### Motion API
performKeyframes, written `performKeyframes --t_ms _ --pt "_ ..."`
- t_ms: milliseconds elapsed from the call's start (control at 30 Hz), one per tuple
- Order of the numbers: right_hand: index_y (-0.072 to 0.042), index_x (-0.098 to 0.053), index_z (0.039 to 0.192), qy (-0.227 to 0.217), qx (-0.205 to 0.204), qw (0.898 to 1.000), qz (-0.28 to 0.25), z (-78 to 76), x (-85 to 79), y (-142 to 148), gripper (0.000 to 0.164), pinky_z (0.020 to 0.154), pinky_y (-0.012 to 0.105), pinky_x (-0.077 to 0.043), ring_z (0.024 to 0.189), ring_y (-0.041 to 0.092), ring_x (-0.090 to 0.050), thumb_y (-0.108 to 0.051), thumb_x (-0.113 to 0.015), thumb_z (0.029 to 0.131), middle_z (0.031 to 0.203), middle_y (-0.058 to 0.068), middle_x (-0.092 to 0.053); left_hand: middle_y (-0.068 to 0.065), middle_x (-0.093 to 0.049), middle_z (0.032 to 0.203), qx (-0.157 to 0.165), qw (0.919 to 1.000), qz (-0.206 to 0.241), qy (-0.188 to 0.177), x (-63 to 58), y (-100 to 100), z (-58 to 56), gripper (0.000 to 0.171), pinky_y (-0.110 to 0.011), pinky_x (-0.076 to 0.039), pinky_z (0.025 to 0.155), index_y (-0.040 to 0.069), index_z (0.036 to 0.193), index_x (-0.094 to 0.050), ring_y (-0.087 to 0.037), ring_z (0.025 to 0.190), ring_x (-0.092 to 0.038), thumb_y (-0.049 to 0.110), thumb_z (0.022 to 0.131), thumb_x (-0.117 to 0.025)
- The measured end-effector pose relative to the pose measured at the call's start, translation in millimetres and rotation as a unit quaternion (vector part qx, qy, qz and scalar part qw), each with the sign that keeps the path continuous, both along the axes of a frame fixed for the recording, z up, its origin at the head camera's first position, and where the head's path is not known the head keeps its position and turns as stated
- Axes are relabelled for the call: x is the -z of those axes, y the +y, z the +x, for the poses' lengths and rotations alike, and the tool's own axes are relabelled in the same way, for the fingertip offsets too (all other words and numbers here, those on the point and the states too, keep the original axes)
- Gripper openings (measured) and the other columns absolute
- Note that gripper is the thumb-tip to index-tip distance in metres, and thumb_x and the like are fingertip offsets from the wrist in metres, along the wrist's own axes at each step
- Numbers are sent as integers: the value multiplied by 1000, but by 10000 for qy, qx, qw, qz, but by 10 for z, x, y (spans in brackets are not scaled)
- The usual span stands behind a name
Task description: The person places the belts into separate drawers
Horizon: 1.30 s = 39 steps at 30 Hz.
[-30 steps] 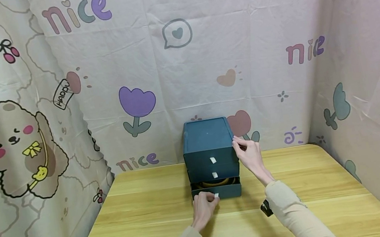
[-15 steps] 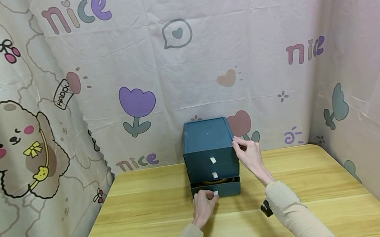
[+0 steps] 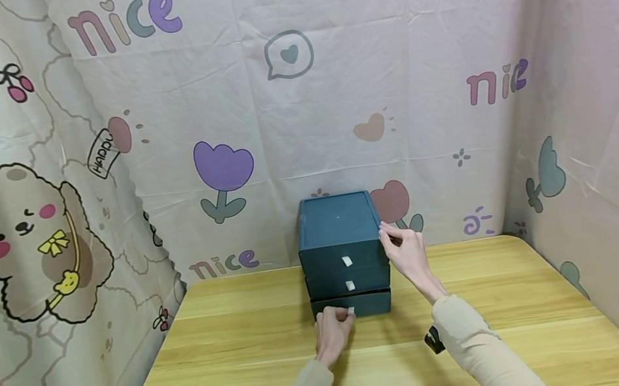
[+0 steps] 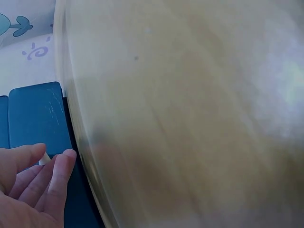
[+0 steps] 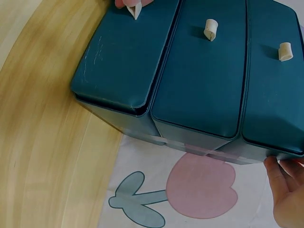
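Observation:
A dark teal three-drawer storage box (image 3: 339,218) stands at the back of the table, each drawer with a small white pull tab. With thumb and fingers, my left hand (image 3: 332,336) pinches the tab (image 3: 351,310) of the bottom drawer (image 3: 370,304). That drawer sticks out slightly past the others, as the right wrist view also shows. Its inside is hidden. The middle drawer (image 5: 204,71) and top drawer (image 5: 275,90) are closed. My right hand (image 3: 410,255) rests its fingertips on the box's right side, by the upper edge near the front.
The box stands on a light wood table (image 3: 238,361). A printed cloth (image 3: 299,122) hangs close behind it, and patterned cloths also hang on the left and right sides.
The bottom drawer has slid inward, pushed by my left hand at its tab. The yellowish thing seen inside it earlier is now hidden. My right hand has stayed on the box's side.

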State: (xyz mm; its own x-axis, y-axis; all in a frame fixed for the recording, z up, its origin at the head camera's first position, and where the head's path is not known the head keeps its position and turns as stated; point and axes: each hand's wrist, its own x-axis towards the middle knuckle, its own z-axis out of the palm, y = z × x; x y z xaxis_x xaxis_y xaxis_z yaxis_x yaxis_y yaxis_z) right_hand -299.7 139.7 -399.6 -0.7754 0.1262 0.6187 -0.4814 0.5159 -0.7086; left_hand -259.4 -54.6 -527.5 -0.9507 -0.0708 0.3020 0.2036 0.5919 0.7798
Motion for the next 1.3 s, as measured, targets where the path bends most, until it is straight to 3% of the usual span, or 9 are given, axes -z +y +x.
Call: performKeyframes --t_ms 267,600,1300 --pt "-1 -74 117 69 22 10000 7 -5 4 -3 26 83 45 -60 100 30 -74 -16 -66 97 122 16 -73 -3 -78 77 -48 10000 37 17 9 9 -42 5 -29 -52 64 9 83 -82 -20 72 -70 12 83 -78" --pt "-1 -74 117 79 37 10000 -2 -3 -5 2 26 83 44 -60 101 30 -74 -15 -66 97 121 17 -73 -7 -78 79 -93 9999 141 36 8 32 -42 7 -37 -55 70 6 86 -82 -26 79 -72 10 83 -79" --pt "-2 -75 117 70 103 9999 -1 6 -19 2 26 83 45 -60 102 29 -74 -15 -67 96 121 16 -73 -7 -78 80 -104 9997 237 2 0 46 -67 7 -41 -56 72 5 88 -82 -27 79 -70 10 84 -78"
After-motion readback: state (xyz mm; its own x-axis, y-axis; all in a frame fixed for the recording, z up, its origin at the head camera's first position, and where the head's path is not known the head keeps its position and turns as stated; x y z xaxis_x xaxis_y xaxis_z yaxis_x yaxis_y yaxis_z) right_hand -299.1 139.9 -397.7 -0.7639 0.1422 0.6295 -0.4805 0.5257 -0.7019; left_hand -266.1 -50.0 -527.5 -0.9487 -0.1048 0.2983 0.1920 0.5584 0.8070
